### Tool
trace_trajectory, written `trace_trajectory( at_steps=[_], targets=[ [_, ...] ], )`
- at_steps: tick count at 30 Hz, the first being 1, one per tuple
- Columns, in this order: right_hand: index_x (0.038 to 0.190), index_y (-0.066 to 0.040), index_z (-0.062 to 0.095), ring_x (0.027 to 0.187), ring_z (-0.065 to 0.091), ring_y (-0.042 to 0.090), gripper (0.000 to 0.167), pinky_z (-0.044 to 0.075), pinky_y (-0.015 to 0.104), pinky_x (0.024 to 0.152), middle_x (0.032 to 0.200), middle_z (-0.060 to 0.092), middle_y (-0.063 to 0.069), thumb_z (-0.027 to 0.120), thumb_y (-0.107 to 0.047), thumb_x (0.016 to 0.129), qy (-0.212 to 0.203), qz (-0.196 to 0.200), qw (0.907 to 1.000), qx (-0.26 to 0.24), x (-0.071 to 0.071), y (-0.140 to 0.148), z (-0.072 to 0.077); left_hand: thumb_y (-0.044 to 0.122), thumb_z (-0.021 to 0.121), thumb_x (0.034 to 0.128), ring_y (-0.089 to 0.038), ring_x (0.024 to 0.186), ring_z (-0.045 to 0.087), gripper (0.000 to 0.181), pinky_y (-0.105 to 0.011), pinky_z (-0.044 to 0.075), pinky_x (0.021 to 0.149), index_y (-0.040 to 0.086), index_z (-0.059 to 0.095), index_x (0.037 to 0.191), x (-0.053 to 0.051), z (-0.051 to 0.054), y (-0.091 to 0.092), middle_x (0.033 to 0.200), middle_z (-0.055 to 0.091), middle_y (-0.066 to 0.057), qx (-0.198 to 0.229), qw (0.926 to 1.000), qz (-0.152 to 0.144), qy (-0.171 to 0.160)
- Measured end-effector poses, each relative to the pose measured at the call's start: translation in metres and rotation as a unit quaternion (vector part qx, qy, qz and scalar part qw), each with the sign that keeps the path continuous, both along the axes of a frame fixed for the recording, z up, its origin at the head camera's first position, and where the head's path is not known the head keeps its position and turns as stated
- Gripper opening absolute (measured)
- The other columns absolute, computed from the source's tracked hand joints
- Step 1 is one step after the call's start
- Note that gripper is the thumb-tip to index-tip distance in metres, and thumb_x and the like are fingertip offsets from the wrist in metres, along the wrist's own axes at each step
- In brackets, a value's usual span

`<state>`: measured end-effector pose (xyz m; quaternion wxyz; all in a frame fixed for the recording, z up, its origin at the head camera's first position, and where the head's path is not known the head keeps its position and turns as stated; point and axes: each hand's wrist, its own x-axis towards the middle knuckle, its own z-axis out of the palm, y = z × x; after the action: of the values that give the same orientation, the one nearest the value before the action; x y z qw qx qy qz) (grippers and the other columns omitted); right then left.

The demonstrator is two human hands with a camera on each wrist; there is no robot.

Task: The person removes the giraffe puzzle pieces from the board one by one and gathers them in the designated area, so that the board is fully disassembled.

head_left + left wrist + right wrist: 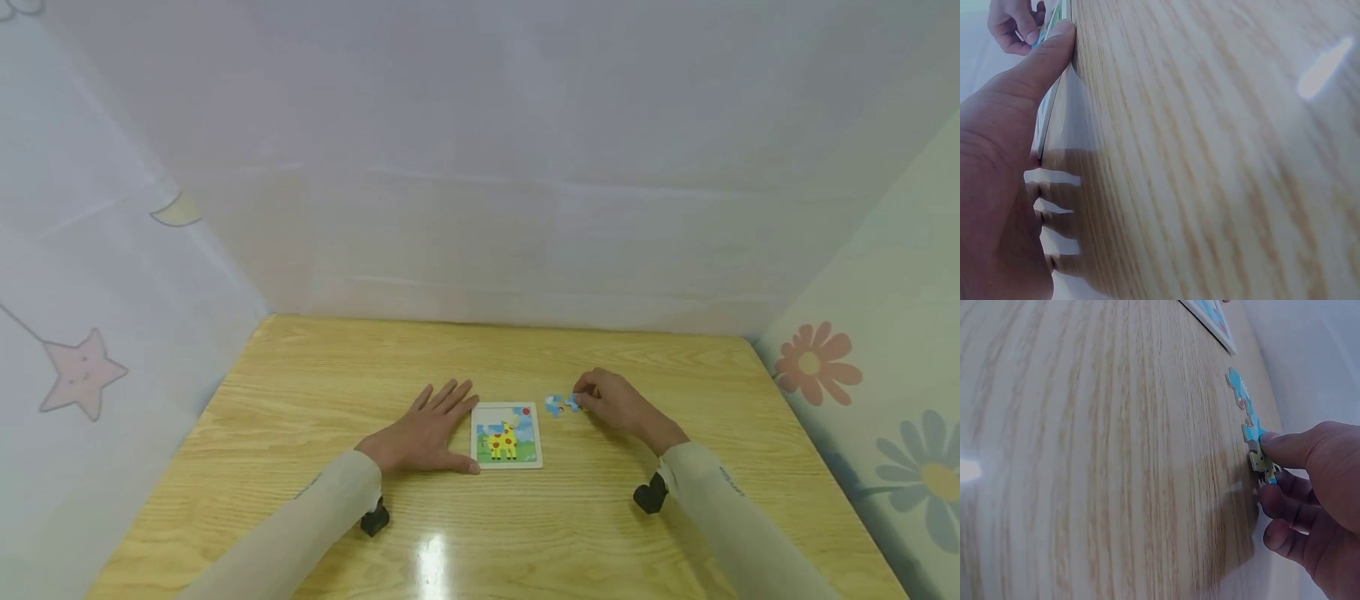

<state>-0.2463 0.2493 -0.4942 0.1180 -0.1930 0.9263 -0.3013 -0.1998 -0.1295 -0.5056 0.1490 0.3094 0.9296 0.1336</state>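
One left grip [422,433], one right grip [618,404], one giraffe puzzle board [495,417], at least two loose pieces [553,406], one worktop [525,525], two big flowers [810,363], one star [82,373], one moon [178,212].

Pink star [84,377], red flower [817,364]

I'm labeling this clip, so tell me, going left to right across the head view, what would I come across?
Pink star, pale crescent moon, left hand, giraffe puzzle board, loose puzzle pieces, right hand, red flower, blue flower.
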Motion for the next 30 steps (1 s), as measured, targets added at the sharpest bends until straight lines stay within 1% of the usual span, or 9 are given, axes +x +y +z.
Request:
trace_trajectory(
  at_steps=[7, 13, 15, 19, 25, 30],
  targets=[
    [0.111, -0.009, 0.073, 0.097, 0.064, 0.019, 0.012, 0.057, 0.038, 0.085, 0.109, 0.068, 0.009, 0.063, -0.016, 0.108, 0.006, -0.008, 0.9999, 0.004, -0.001, 0.001, -0.001, 0.082, 0.064, 0.0888, -0.036, 0.170, 0.002, 0.115, -0.064, 0.004, 0.136, 0.016, 0.020, 0.173, -0.002, -0.001, 0.002, 0.183, 0.003, -0.009, 0.002, 1.0000, -0.002, 0.003],
    [0.111, -0.008, 0.072, 0.100, 0.064, 0.021, 0.011, 0.058, 0.042, 0.091, 0.112, 0.065, 0.009, 0.064, -0.015, 0.107, 0.008, -0.003, 1.0000, -0.002, 0.000, 0.002, -0.003, 0.082, 0.063, 0.0886, -0.035, 0.170, 0.002, 0.116, -0.064, 0.004, 0.136, 0.017, 0.018, 0.173, -0.003, 0.000, 0.002, 0.183, 0.002, -0.008, -0.005, 1.0000, -0.002, 0.004],
    [0.112, -0.007, 0.071, 0.101, 0.063, 0.021, 0.012, 0.057, 0.042, 0.091, 0.112, 0.065, 0.010, 0.063, -0.015, 0.108, 0.007, -0.003, 1.0000, -0.005, 0.000, 0.002, -0.004, 0.082, 0.063, 0.0886, -0.035, 0.170, 0.002, 0.116, -0.064, 0.004, 0.136, 0.017, 0.018, 0.173, -0.003, 0.000, 0.002, 0.183, 0.002, -0.008, -0.005, 1.0000, -0.002, 0.002],
    [0.116, -0.007, 0.070, 0.101, 0.063, 0.021, 0.014, 0.056, 0.039, 0.088, 0.114, 0.064, 0.010, 0.062, -0.014, 0.109, 0.010, -0.004, 0.9999, -0.008, 0.000, 0.001, -0.003, 0.082, 0.063, 0.0887, -0.035, 0.170, 0.002, 0.115, -0.064, 0.005, 0.136, 0.017, 0.019, 0.173, -0.003, 0.000, 0.003, 0.183, 0.002, -0.009, -0.001, 1.0000, -0.003, 0.001],
    [0.124, -0.004, 0.070, 0.100, 0.063, 0.021, 0.021, 0.057, 0.039, 0.087, 0.118, 0.065, 0.011, 0.062, -0.016, 0.109, 0.003, 0.003, 0.9999, -0.017, 0.005, -0.011, 0.003, 0.081, 0.064, 0.0887, -0.036, 0.170, 0.002, 0.115, -0.065, 0.005, 0.136, 0.015, 0.020, 0.172, -0.002, 0.001, 0.003, 0.183, 0.003, -0.010, 0.004, 1.0000, -0.001, -0.002],
    [0.125, -0.005, 0.071, 0.097, 0.060, 0.018, 0.022, 0.054, 0.036, 0.086, 0.120, 0.067, 0.009, 0.062, -0.014, 0.107, 0.005, 0.023, 0.9997, -0.009, 0.012, -0.029, 0.010, 0.081, 0.065, 0.0889, -0.037, 0.170, 0.003, 0.115, -0.066, 0.004, 0.136, 0.015, 0.021, 0.172, 0.000, 0.001, 0.002, 0.183, 0.004, -0.011, 0.006, 1.0000, 0.001, -0.003]
  ],
)
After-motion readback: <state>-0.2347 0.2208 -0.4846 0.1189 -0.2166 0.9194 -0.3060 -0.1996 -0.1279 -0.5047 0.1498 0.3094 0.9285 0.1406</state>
